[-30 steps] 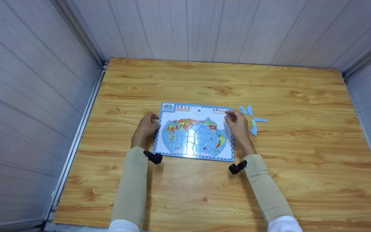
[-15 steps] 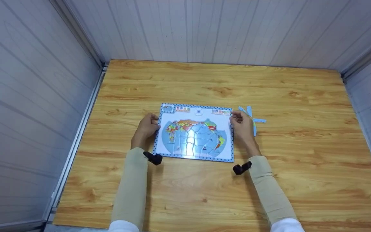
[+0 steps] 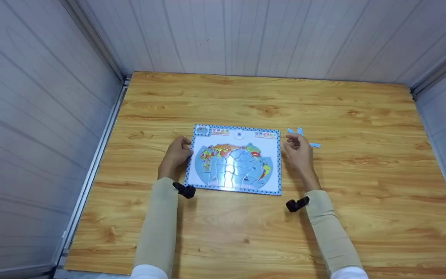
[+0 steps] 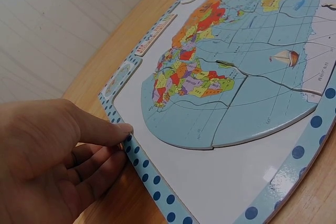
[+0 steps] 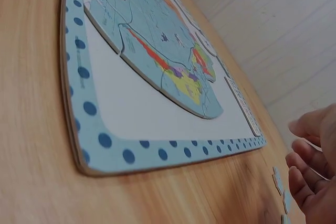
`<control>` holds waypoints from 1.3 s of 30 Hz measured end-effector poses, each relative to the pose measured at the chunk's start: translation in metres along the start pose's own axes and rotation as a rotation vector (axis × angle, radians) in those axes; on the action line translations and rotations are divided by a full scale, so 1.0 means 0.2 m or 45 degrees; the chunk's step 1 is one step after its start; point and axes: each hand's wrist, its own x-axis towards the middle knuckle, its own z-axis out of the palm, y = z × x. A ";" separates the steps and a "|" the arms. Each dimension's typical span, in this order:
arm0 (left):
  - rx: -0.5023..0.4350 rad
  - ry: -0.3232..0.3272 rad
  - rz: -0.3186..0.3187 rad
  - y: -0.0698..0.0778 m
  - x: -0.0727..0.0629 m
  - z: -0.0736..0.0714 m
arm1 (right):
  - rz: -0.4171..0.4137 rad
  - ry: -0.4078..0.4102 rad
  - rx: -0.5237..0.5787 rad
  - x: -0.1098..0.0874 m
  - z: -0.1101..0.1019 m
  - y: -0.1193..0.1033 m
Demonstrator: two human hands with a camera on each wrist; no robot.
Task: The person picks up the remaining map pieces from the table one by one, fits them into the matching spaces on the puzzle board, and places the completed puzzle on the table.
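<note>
A world map jigsaw puzzle board (image 3: pixel 235 139) with a dotted blue border lies on the wooden table, many of its map pieces fitted in. At its left edge is my left hand (image 3: pixel 177 151); in the left wrist view the thumb (image 4: pixel 123 128) lies on the border and the curled fingers meet the edge from below. My right hand (image 3: pixel 299 153) hovers just off the board's right side, fingers loosely bent and nothing between them. Close by it lie loose blue puzzle pieces (image 3: pixel 300 131), partly covered by the hand. Some of these puzzle pieces (image 5: pixel 277 179) show beside the fingers in the right wrist view.
Pale panel walls stand behind the table (image 3: pixel 362 174) and on both sides. The left wall (image 3: pixel 44 116) runs along the table's left edge. A black wrist camera (image 3: pixel 297 204) sticks out from each sleeve.
My right hand has moved right, from over the board's upper right corner to beside the loose pieces, covering some of them. My left hand and the board have stayed in place.
</note>
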 end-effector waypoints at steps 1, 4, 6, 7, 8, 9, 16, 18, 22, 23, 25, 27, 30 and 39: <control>0.011 0.008 0.011 0.00 0.00 0.00 | 0.002 0.006 0.000 0.00 -0.01 0.00; 0.027 0.020 0.022 0.00 0.01 0.01 | 0.008 0.022 0.013 0.00 -0.03 0.02; 0.027 0.019 0.012 0.00 0.01 0.01 | 0.017 0.029 0.024 0.00 -0.05 0.02; 0.025 0.018 0.006 0.00 0.01 0.01 | 0.022 0.034 0.024 -0.01 -0.06 0.02; 0.023 0.017 -0.001 0.00 0.01 0.01 | 0.026 0.037 0.021 -0.01 -0.07 0.03; 0.022 0.016 -0.009 0.00 0.01 0.01 | 0.032 0.038 0.013 -0.01 -0.08 0.03; 0.003 0.007 -0.035 0.01 0.00 0.01 | 0.050 0.068 -0.010 -0.02 -0.13 0.07; -0.005 0.003 -0.039 0.01 0.00 0.01 | 0.052 0.079 -0.006 -0.02 -0.14 0.08; 0.003 -0.008 -0.049 0.01 -0.01 0.00 | 0.071 0.103 -0.033 -0.03 -0.16 0.10; 0.002 -0.010 -0.053 0.01 -0.01 0.00 | 0.082 0.109 -0.042 -0.03 -0.17 0.11; 0.000 -0.013 -0.057 0.01 -0.01 0.00 | 0.099 0.117 -0.056 -0.03 -0.17 0.12; 0.002 -0.012 -0.042 0.01 -0.01 0.00 | 0.117 0.118 -0.063 -0.04 -0.18 0.12; 0.007 -0.009 -0.005 0.00 -0.01 0.00 | 0.133 0.123 -0.058 -0.04 -0.19 0.14; -0.024 -0.019 0.005 0.00 -0.02 0.00 | 0.205 0.142 -0.086 -0.05 -0.20 0.16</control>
